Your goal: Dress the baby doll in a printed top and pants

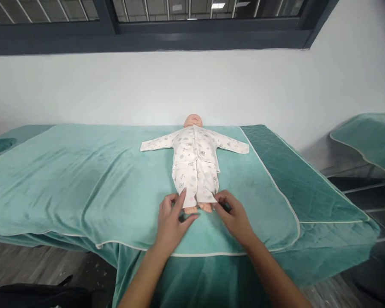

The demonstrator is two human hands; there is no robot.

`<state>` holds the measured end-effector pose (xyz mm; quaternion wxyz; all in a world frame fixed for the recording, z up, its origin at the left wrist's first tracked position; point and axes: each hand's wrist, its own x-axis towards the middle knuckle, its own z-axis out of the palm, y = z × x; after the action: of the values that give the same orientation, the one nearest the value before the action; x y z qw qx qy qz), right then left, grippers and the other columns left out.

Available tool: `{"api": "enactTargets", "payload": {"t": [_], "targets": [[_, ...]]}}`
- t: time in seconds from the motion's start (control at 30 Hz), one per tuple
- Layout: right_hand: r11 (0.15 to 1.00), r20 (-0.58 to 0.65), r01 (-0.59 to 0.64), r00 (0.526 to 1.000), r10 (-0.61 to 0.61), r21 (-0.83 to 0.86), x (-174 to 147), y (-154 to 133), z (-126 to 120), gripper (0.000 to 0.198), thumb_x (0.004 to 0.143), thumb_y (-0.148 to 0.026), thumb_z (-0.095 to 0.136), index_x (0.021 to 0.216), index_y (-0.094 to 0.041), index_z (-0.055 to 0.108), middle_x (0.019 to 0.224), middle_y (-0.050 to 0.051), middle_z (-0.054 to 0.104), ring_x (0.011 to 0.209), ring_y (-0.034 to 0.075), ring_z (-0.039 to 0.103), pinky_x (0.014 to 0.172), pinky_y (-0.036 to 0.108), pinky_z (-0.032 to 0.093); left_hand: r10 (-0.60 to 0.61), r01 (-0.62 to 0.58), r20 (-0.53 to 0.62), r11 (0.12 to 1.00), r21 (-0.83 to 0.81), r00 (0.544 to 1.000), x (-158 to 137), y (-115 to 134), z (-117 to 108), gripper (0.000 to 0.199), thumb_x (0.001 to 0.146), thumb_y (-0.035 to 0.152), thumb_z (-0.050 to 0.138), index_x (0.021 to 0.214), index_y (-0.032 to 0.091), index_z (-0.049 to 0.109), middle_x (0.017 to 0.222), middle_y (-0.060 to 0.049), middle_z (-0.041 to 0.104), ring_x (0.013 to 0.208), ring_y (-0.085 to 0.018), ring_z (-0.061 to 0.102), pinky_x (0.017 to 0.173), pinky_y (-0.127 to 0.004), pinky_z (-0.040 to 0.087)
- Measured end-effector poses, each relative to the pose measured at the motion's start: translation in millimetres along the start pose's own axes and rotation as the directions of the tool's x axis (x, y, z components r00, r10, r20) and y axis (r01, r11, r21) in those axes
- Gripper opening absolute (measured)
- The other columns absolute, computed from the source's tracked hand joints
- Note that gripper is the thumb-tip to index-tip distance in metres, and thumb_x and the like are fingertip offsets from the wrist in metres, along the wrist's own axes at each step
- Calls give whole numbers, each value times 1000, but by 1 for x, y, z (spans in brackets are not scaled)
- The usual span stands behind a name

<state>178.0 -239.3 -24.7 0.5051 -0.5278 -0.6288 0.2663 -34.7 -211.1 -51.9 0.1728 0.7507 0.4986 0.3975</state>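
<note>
A baby doll (193,120) lies on its back, head toward the wall. It wears a white patterned jacket (192,143), sleeves stretched out to both sides, and matching trousers (197,179). Bare doll feet (205,207) poke out below the cuffs. At the left cuff is my left hand (171,222), its fingers against the trouser edge and its thumb spread apart below the foot. My right hand (232,214) pinches the outer edge of the right cuff between thumb and fingers.
A light green blanket (131,184) with white piping lies under the doll, over a darker green bed cover (285,171). Behind stand a white wall (115,90) and a dark window frame (179,36). Another green-covered surface (372,137) is at right, a black bag (35,295) lower left.
</note>
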Motion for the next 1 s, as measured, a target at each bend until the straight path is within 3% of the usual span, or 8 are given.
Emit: {"api": "enactTargets", "payload": {"t": [0.07,0.2,0.33,0.43,0.5,0.6,0.77,1.0], "targets": [[999,-31,13,999,-12,52,-1,-19,-2,10,93,-28,56,83,-24,55,78,-1,55,73,16,53,69,29,45,69,-66,-44,996,67,997,-2,2,6,56,84,32,69,139,33,56,105,-8,54,101,-24,57,93,-45,51],[997,-83,63,995,-59,44,-4,-40,-5,7,93,-25,57,86,-25,55,83,0,56,76,15,54,69,28,45,139,-140,-98,990,-4,985,-3,5,4,33,91,22,59,122,32,66,100,-7,52,93,-20,58,81,-36,54],[997,-18,9,1000,-10,-74,-11,-24,-2,3,93,-22,55,92,-25,56,85,1,59,78,17,58,72,30,49,201,-211,-156,976,-50,967,-5,5,-3,33,89,15,59,118,29,67,94,-5,49,83,-16,55,73,-30,52],[980,6,54,999,-54,-194,-22,-9,3,5,94,-24,56,98,-25,56,90,3,61,84,19,60,74,33,51,239,-251,-162,966,-56,957,-5,6,-4,36,89,12,59,120,29,67,91,-3,46,80,-14,53,70,-28,50],[940,-44,135,987,-156,-313,-27,-8,8,16,93,-25,59,108,-25,56,102,7,62,96,22,60,82,37,53,263,-276,-161,959,-60,951,-5,7,-4,37,90,11,59,122,29,66,90,-2,45,79,-13,52,69,-26,50],[809,-31,249,949,-313,-532,-24,-16,21,32,90,-21,63,121,-22,53,121,13,59,117,29,54,96,48,49,274,-292,-155,951,-106,949,-3,10,-3,36,90,10,60,123,26,65,90,-2,45,79,-12,52,68,-24,50],[676,15,261,938,-347,-689,0,-29,49,23,87,-16,63,109,-18,56,140,18,49,133,36,43,107,59,40,281,-301,-162,947,-114,946,2,14,-3,34,88,9,62,120,21,63,93,-3,49,80,-12,54,68,-24,51],[742,-49,271,925,-378,-613,2,-20,48,18,86,-5,56,96,-20,53,135,14,52,128,32,46,101,55,45,286,-303,-172,949,-83,943,0,5,3,31,87,12,65,117,20,62,91,-4,52,78,-13,56,67,-25,52]]}}
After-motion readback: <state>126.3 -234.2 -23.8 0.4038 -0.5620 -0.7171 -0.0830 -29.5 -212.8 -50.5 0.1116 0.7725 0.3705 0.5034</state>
